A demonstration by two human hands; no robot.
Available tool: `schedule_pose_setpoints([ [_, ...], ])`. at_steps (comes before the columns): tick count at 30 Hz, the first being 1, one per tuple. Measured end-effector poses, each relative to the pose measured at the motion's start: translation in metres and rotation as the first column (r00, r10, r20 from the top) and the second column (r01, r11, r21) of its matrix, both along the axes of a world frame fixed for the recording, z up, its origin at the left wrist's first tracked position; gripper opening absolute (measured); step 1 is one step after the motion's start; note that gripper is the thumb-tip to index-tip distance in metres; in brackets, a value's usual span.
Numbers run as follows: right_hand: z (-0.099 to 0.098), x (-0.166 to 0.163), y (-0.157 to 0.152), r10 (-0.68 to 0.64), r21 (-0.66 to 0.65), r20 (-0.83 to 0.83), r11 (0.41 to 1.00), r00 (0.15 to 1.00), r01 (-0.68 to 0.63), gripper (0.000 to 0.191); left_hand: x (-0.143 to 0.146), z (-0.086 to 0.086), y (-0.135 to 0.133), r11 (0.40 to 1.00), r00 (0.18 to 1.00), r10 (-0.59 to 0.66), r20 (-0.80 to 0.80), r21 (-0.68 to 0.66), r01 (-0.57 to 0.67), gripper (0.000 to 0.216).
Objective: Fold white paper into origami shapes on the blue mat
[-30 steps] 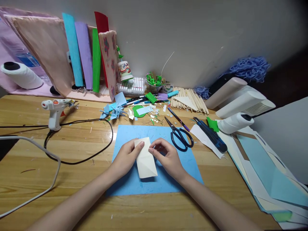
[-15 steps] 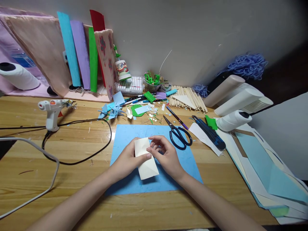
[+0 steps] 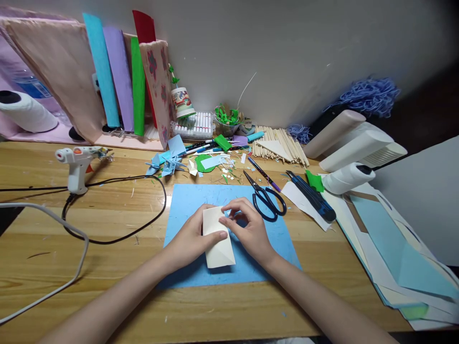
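A cream-coloured folded paper [image 3: 218,253] with visible creases is held between my two hands, just above a blue sheet [image 3: 186,198] on the table. My left hand [image 3: 199,234] grips its left side, with the thumb lying across the front and the fingers hidden behind. My right hand [image 3: 247,229] pinches the upper right edge between thumb and fingertips. To the right of that hand, black-handled scissors [image 3: 268,203] lie partly on the blue sheet with their blades pointing away.
A white glue gun [image 3: 77,167] with a looping black cord stands at left. Behind lie blue paper pieces [image 3: 172,165], a pen [image 3: 264,174] and wooden sticks [image 3: 283,143]. A utility knife [image 3: 311,196] and stacked paper sheets [image 3: 398,258] are at right.
The folded paper has turned slightly more upright in my hands, its top edge shifting a little to the right. Both hands keep their hold on it.
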State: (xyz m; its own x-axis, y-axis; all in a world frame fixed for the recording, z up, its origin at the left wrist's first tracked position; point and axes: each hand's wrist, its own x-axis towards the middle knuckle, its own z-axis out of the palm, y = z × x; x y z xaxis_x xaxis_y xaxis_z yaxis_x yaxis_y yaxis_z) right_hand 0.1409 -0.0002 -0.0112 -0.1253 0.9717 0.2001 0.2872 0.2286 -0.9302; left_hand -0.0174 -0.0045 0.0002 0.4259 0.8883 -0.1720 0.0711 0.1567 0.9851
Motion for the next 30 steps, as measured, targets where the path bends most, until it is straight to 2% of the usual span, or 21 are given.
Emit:
schedule_pose_setpoints([
  [8, -0.0010, 0.0010, 0.0017, -0.014, -0.018, -0.018, 1.000, 1.000, 0.013, 0.015, -0.0006, 0.0027, 0.0003, 0.998, 0.996, -0.019, -0.087, 0.058, 0.024, 0.035],
  [15, -0.0018, 0.0029, 0.0044, 0.024, -0.061, -0.068, 0.998, 0.997, -0.028, 0.015, -0.0005, 0.0037, 0.0001, 0.997, 0.992, -0.018, -0.126, 0.074, 0.027, 0.036],
  [19, 0.0006, 0.0047, 0.0056, 0.047, -0.029, -0.063, 0.998, 0.997, -0.049, 0.007, -0.0006, 0.0031, 0.0004, 0.994, 0.988, -0.040, -0.147, 0.095, 0.054, 0.038],
  [26, 0.0032, 0.0048, 0.0043, 0.051, 0.026, -0.058, 0.998, 0.997, -0.049, 0.007, -0.0018, 0.0011, 0.0001, 0.993, 0.988, -0.057, -0.146, 0.090, 0.071, 0.033],
  [30, 0.0021, 0.0052, 0.0041, 0.040, 0.012, -0.039, 0.999, 0.998, -0.039, 0.006, -0.0025, 0.0007, 0.0009, 0.994, 0.985, -0.070, -0.157, 0.076, 0.083, 0.029],
])
